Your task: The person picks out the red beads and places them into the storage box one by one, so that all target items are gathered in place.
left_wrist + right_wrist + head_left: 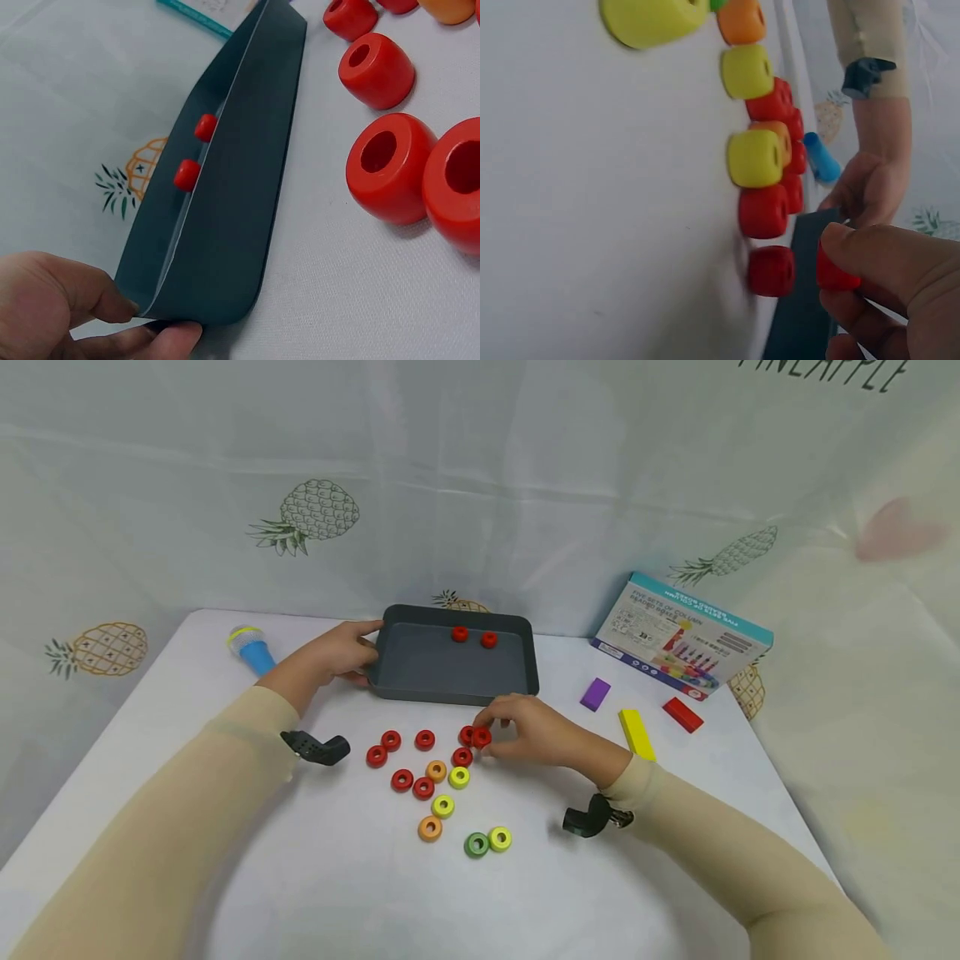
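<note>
My left hand [358, 652] grips the left rim of a dark grey tray [420, 681], thumb on top and fingers below; the left wrist view shows that hand [112, 319] at the tray's [232, 217] near corner. Two red rings [460, 633] [205, 127] lie at the tray's far side. My right hand [501, 727] pinches a red ring [482, 737] just in front of the tray. In the right wrist view this ring [834, 276] sits between thumb and fingers, slightly off the table, beside another red ring [772, 270].
Several loose rings lie on the white table [337, 877]: red [391, 741], orange [430, 828], yellow [442, 806] and green [476, 844]. A blue toy microphone [252, 648] lies at the left. At the right are a purple block [595, 693], yellow block [636, 733], red block [682, 714] and a box [678, 635].
</note>
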Demonstrator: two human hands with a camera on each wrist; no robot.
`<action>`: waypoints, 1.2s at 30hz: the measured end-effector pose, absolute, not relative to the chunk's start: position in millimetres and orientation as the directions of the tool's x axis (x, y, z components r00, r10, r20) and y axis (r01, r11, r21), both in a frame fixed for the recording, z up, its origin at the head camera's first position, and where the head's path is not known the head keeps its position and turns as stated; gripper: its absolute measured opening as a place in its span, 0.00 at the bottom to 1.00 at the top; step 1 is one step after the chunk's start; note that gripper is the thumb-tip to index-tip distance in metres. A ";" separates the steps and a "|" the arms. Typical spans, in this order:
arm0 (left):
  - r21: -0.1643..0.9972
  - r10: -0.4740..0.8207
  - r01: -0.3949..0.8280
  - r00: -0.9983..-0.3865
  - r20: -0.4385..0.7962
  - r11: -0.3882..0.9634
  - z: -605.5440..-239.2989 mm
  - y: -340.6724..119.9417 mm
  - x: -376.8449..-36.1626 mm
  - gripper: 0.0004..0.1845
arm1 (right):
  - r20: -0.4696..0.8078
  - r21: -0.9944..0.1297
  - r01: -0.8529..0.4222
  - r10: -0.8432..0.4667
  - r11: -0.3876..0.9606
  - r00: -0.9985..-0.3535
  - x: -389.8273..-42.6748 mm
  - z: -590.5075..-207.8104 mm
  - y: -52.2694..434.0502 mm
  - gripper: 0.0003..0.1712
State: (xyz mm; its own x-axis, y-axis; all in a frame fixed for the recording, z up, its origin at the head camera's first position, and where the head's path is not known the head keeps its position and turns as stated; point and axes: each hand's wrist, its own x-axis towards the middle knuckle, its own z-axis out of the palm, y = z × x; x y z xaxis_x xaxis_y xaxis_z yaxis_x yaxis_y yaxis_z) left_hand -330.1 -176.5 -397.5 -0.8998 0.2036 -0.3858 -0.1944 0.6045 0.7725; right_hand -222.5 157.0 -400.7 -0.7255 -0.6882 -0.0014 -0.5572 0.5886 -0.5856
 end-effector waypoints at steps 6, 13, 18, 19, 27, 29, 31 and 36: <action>0.773 0.201 -0.198 -0.900 -0.387 0.602 -397.9 -176.4 -329.9 0.42 | 0.035 -0.596 -0.580 -0.703 0.556 -0.710 -237.8 -382.4 152.8 0.19; 0.778 0.213 -0.193 -0.898 -0.386 0.597 -398.1 -177.5 -328.7 0.41 | 0.051 -0.588 -0.591 -0.705 0.551 -0.708 -268.9 -363.9 148.0 0.18; 0.782 0.218 -0.194 -0.896 -0.387 0.593 -397.0 -176.3 -328.4 0.41 | 0.072 -0.585 -0.590 -0.689 0.556 -0.721 -294.5 -354.6 146.8 0.20; 0.781 0.215 -0.197 -0.896 -0.389 0.592 -396.4 -176.1 -328.0 0.41 | 0.072 -0.582 -0.589 -0.686 0.560 -0.724 -299.8 -353.3 146.1 0.20; 0.781 0.214 -0.202 -0.894 -0.393 0.590 -393.6 -175.7 -325.8 0.41 | 0.057 -0.600 -0.555 -0.661 0.576 -0.748 -337.9 -347.5 132.7 0.20; 0.782 0.212 -0.206 -0.894 -0.395 0.589 -394.0 -175.7 -326.0 0.41 | 0.055 -0.607 -0.548 -0.658 0.575 -0.751 -344.4 -346.5 128.3 0.20; 0.781 0.208 -0.208 -0.895 -0.395 0.588 -394.3 -175.6 -326.1 0.41 | 0.049 -0.606 -0.541 -0.651 0.583 -0.757 -350.1 -345.6 124.2 0.22; 0.783 0.205 -0.207 -0.898 -0.390 0.586 -395.7 -175.7 -327.3 0.42 | 0.021 -0.600 -0.516 -0.633 0.612 -0.774 -362.5 -345.4 116.5 0.24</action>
State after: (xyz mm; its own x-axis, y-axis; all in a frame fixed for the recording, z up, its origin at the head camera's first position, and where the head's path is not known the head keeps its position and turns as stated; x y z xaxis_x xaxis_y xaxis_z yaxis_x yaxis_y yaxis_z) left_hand -327.3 -175.7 -395.7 -0.8975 0.2052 -0.3903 -0.2067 0.5862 0.7834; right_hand -362.5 116.5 -345.4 -0.7742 -0.6326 0.0213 -0.5162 0.6116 -0.5996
